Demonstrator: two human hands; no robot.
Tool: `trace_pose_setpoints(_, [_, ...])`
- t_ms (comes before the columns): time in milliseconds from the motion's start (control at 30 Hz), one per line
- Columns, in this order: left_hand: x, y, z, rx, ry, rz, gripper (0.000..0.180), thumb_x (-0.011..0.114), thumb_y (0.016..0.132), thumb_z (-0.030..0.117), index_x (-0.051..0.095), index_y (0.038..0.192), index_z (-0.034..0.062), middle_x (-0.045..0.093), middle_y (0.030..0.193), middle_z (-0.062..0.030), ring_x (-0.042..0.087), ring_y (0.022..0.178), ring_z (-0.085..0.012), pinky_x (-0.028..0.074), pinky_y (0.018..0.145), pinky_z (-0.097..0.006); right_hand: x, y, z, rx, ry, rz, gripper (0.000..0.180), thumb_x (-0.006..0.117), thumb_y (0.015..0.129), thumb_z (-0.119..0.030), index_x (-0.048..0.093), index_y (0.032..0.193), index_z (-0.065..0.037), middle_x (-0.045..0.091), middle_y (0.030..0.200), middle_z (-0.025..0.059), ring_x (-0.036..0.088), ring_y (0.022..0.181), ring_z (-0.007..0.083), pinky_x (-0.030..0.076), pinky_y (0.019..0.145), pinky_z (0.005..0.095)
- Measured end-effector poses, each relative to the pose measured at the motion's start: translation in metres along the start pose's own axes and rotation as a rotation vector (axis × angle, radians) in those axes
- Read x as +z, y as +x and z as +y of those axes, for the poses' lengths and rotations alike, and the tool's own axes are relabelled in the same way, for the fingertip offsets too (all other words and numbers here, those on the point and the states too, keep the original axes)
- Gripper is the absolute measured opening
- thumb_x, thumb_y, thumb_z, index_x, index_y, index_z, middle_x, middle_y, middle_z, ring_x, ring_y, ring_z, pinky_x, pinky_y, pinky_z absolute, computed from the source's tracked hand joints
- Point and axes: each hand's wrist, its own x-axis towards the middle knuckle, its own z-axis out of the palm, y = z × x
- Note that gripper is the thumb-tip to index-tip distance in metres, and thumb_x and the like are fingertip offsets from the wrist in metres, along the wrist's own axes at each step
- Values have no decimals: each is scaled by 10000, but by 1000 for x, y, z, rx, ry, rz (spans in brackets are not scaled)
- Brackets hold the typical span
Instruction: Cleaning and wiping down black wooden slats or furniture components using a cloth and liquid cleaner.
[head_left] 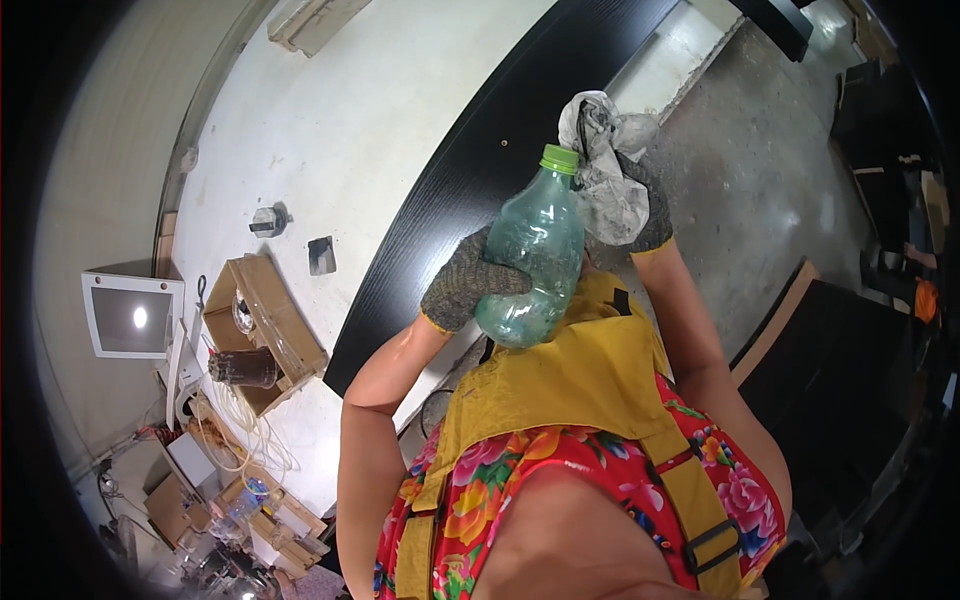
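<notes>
Head view: looking down over a yellow apron (590, 370) and a red flowered garment (560, 480) at 6 o'clock.
Left hand (470, 280): gloved in grey knit, grip closed round the lower body of a plastic bottle (535, 255) near centre frame.
Right hand (640, 205): gloved the same, at 1 o'clock from the bottle, grip bunched tight on a crumpled grey cloth (605, 165) that touches the bottle's neck.
Bottle: clear green-tinted plastic, green screw cap (560, 158) on, held upright and tilted slightly; looks nearly empty, wall smudged.
In the way: bottle and hands cover part of a long black board (500, 140) running from 8 to 12 o'clock.
Worktop: white, stained, left of the board; cardboard box (265, 325) at 9 o'clock, small metal block (268, 220) beyond it.
Room: white monitor (130, 315) at far 9 o'clock, tangled hoses below it, grey concrete floor (760, 170) at 2 o'clock.
</notes>
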Motion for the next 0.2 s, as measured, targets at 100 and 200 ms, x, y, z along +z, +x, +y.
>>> trace_pose_setpoints(100, [14, 0, 2, -59, -75, -35, 694, 796, 652, 168, 521, 1260, -26, 659, 1095, -115, 645, 977, -214, 513, 905, -334, -1, 6, 6, 137, 1313, -58, 373, 462, 992, -159, 435, 1335, -15, 564, 1172, 87, 559, 1081, 164, 466, 940, 254])
trace_pose_setpoints(200, [16, 3, -7, -60, -142, -42, 668, 780, 683, 186, 522, 1261, -27, 647, 1121, -131, 640, 997, -216, 511, 909, -334, -7, 37, 18, -121, 2019, -687, 458, 514, 977, -224, 387, 1363, -14, 461, 1376, 117, 484, 1227, 233, 430, 1007, 268])
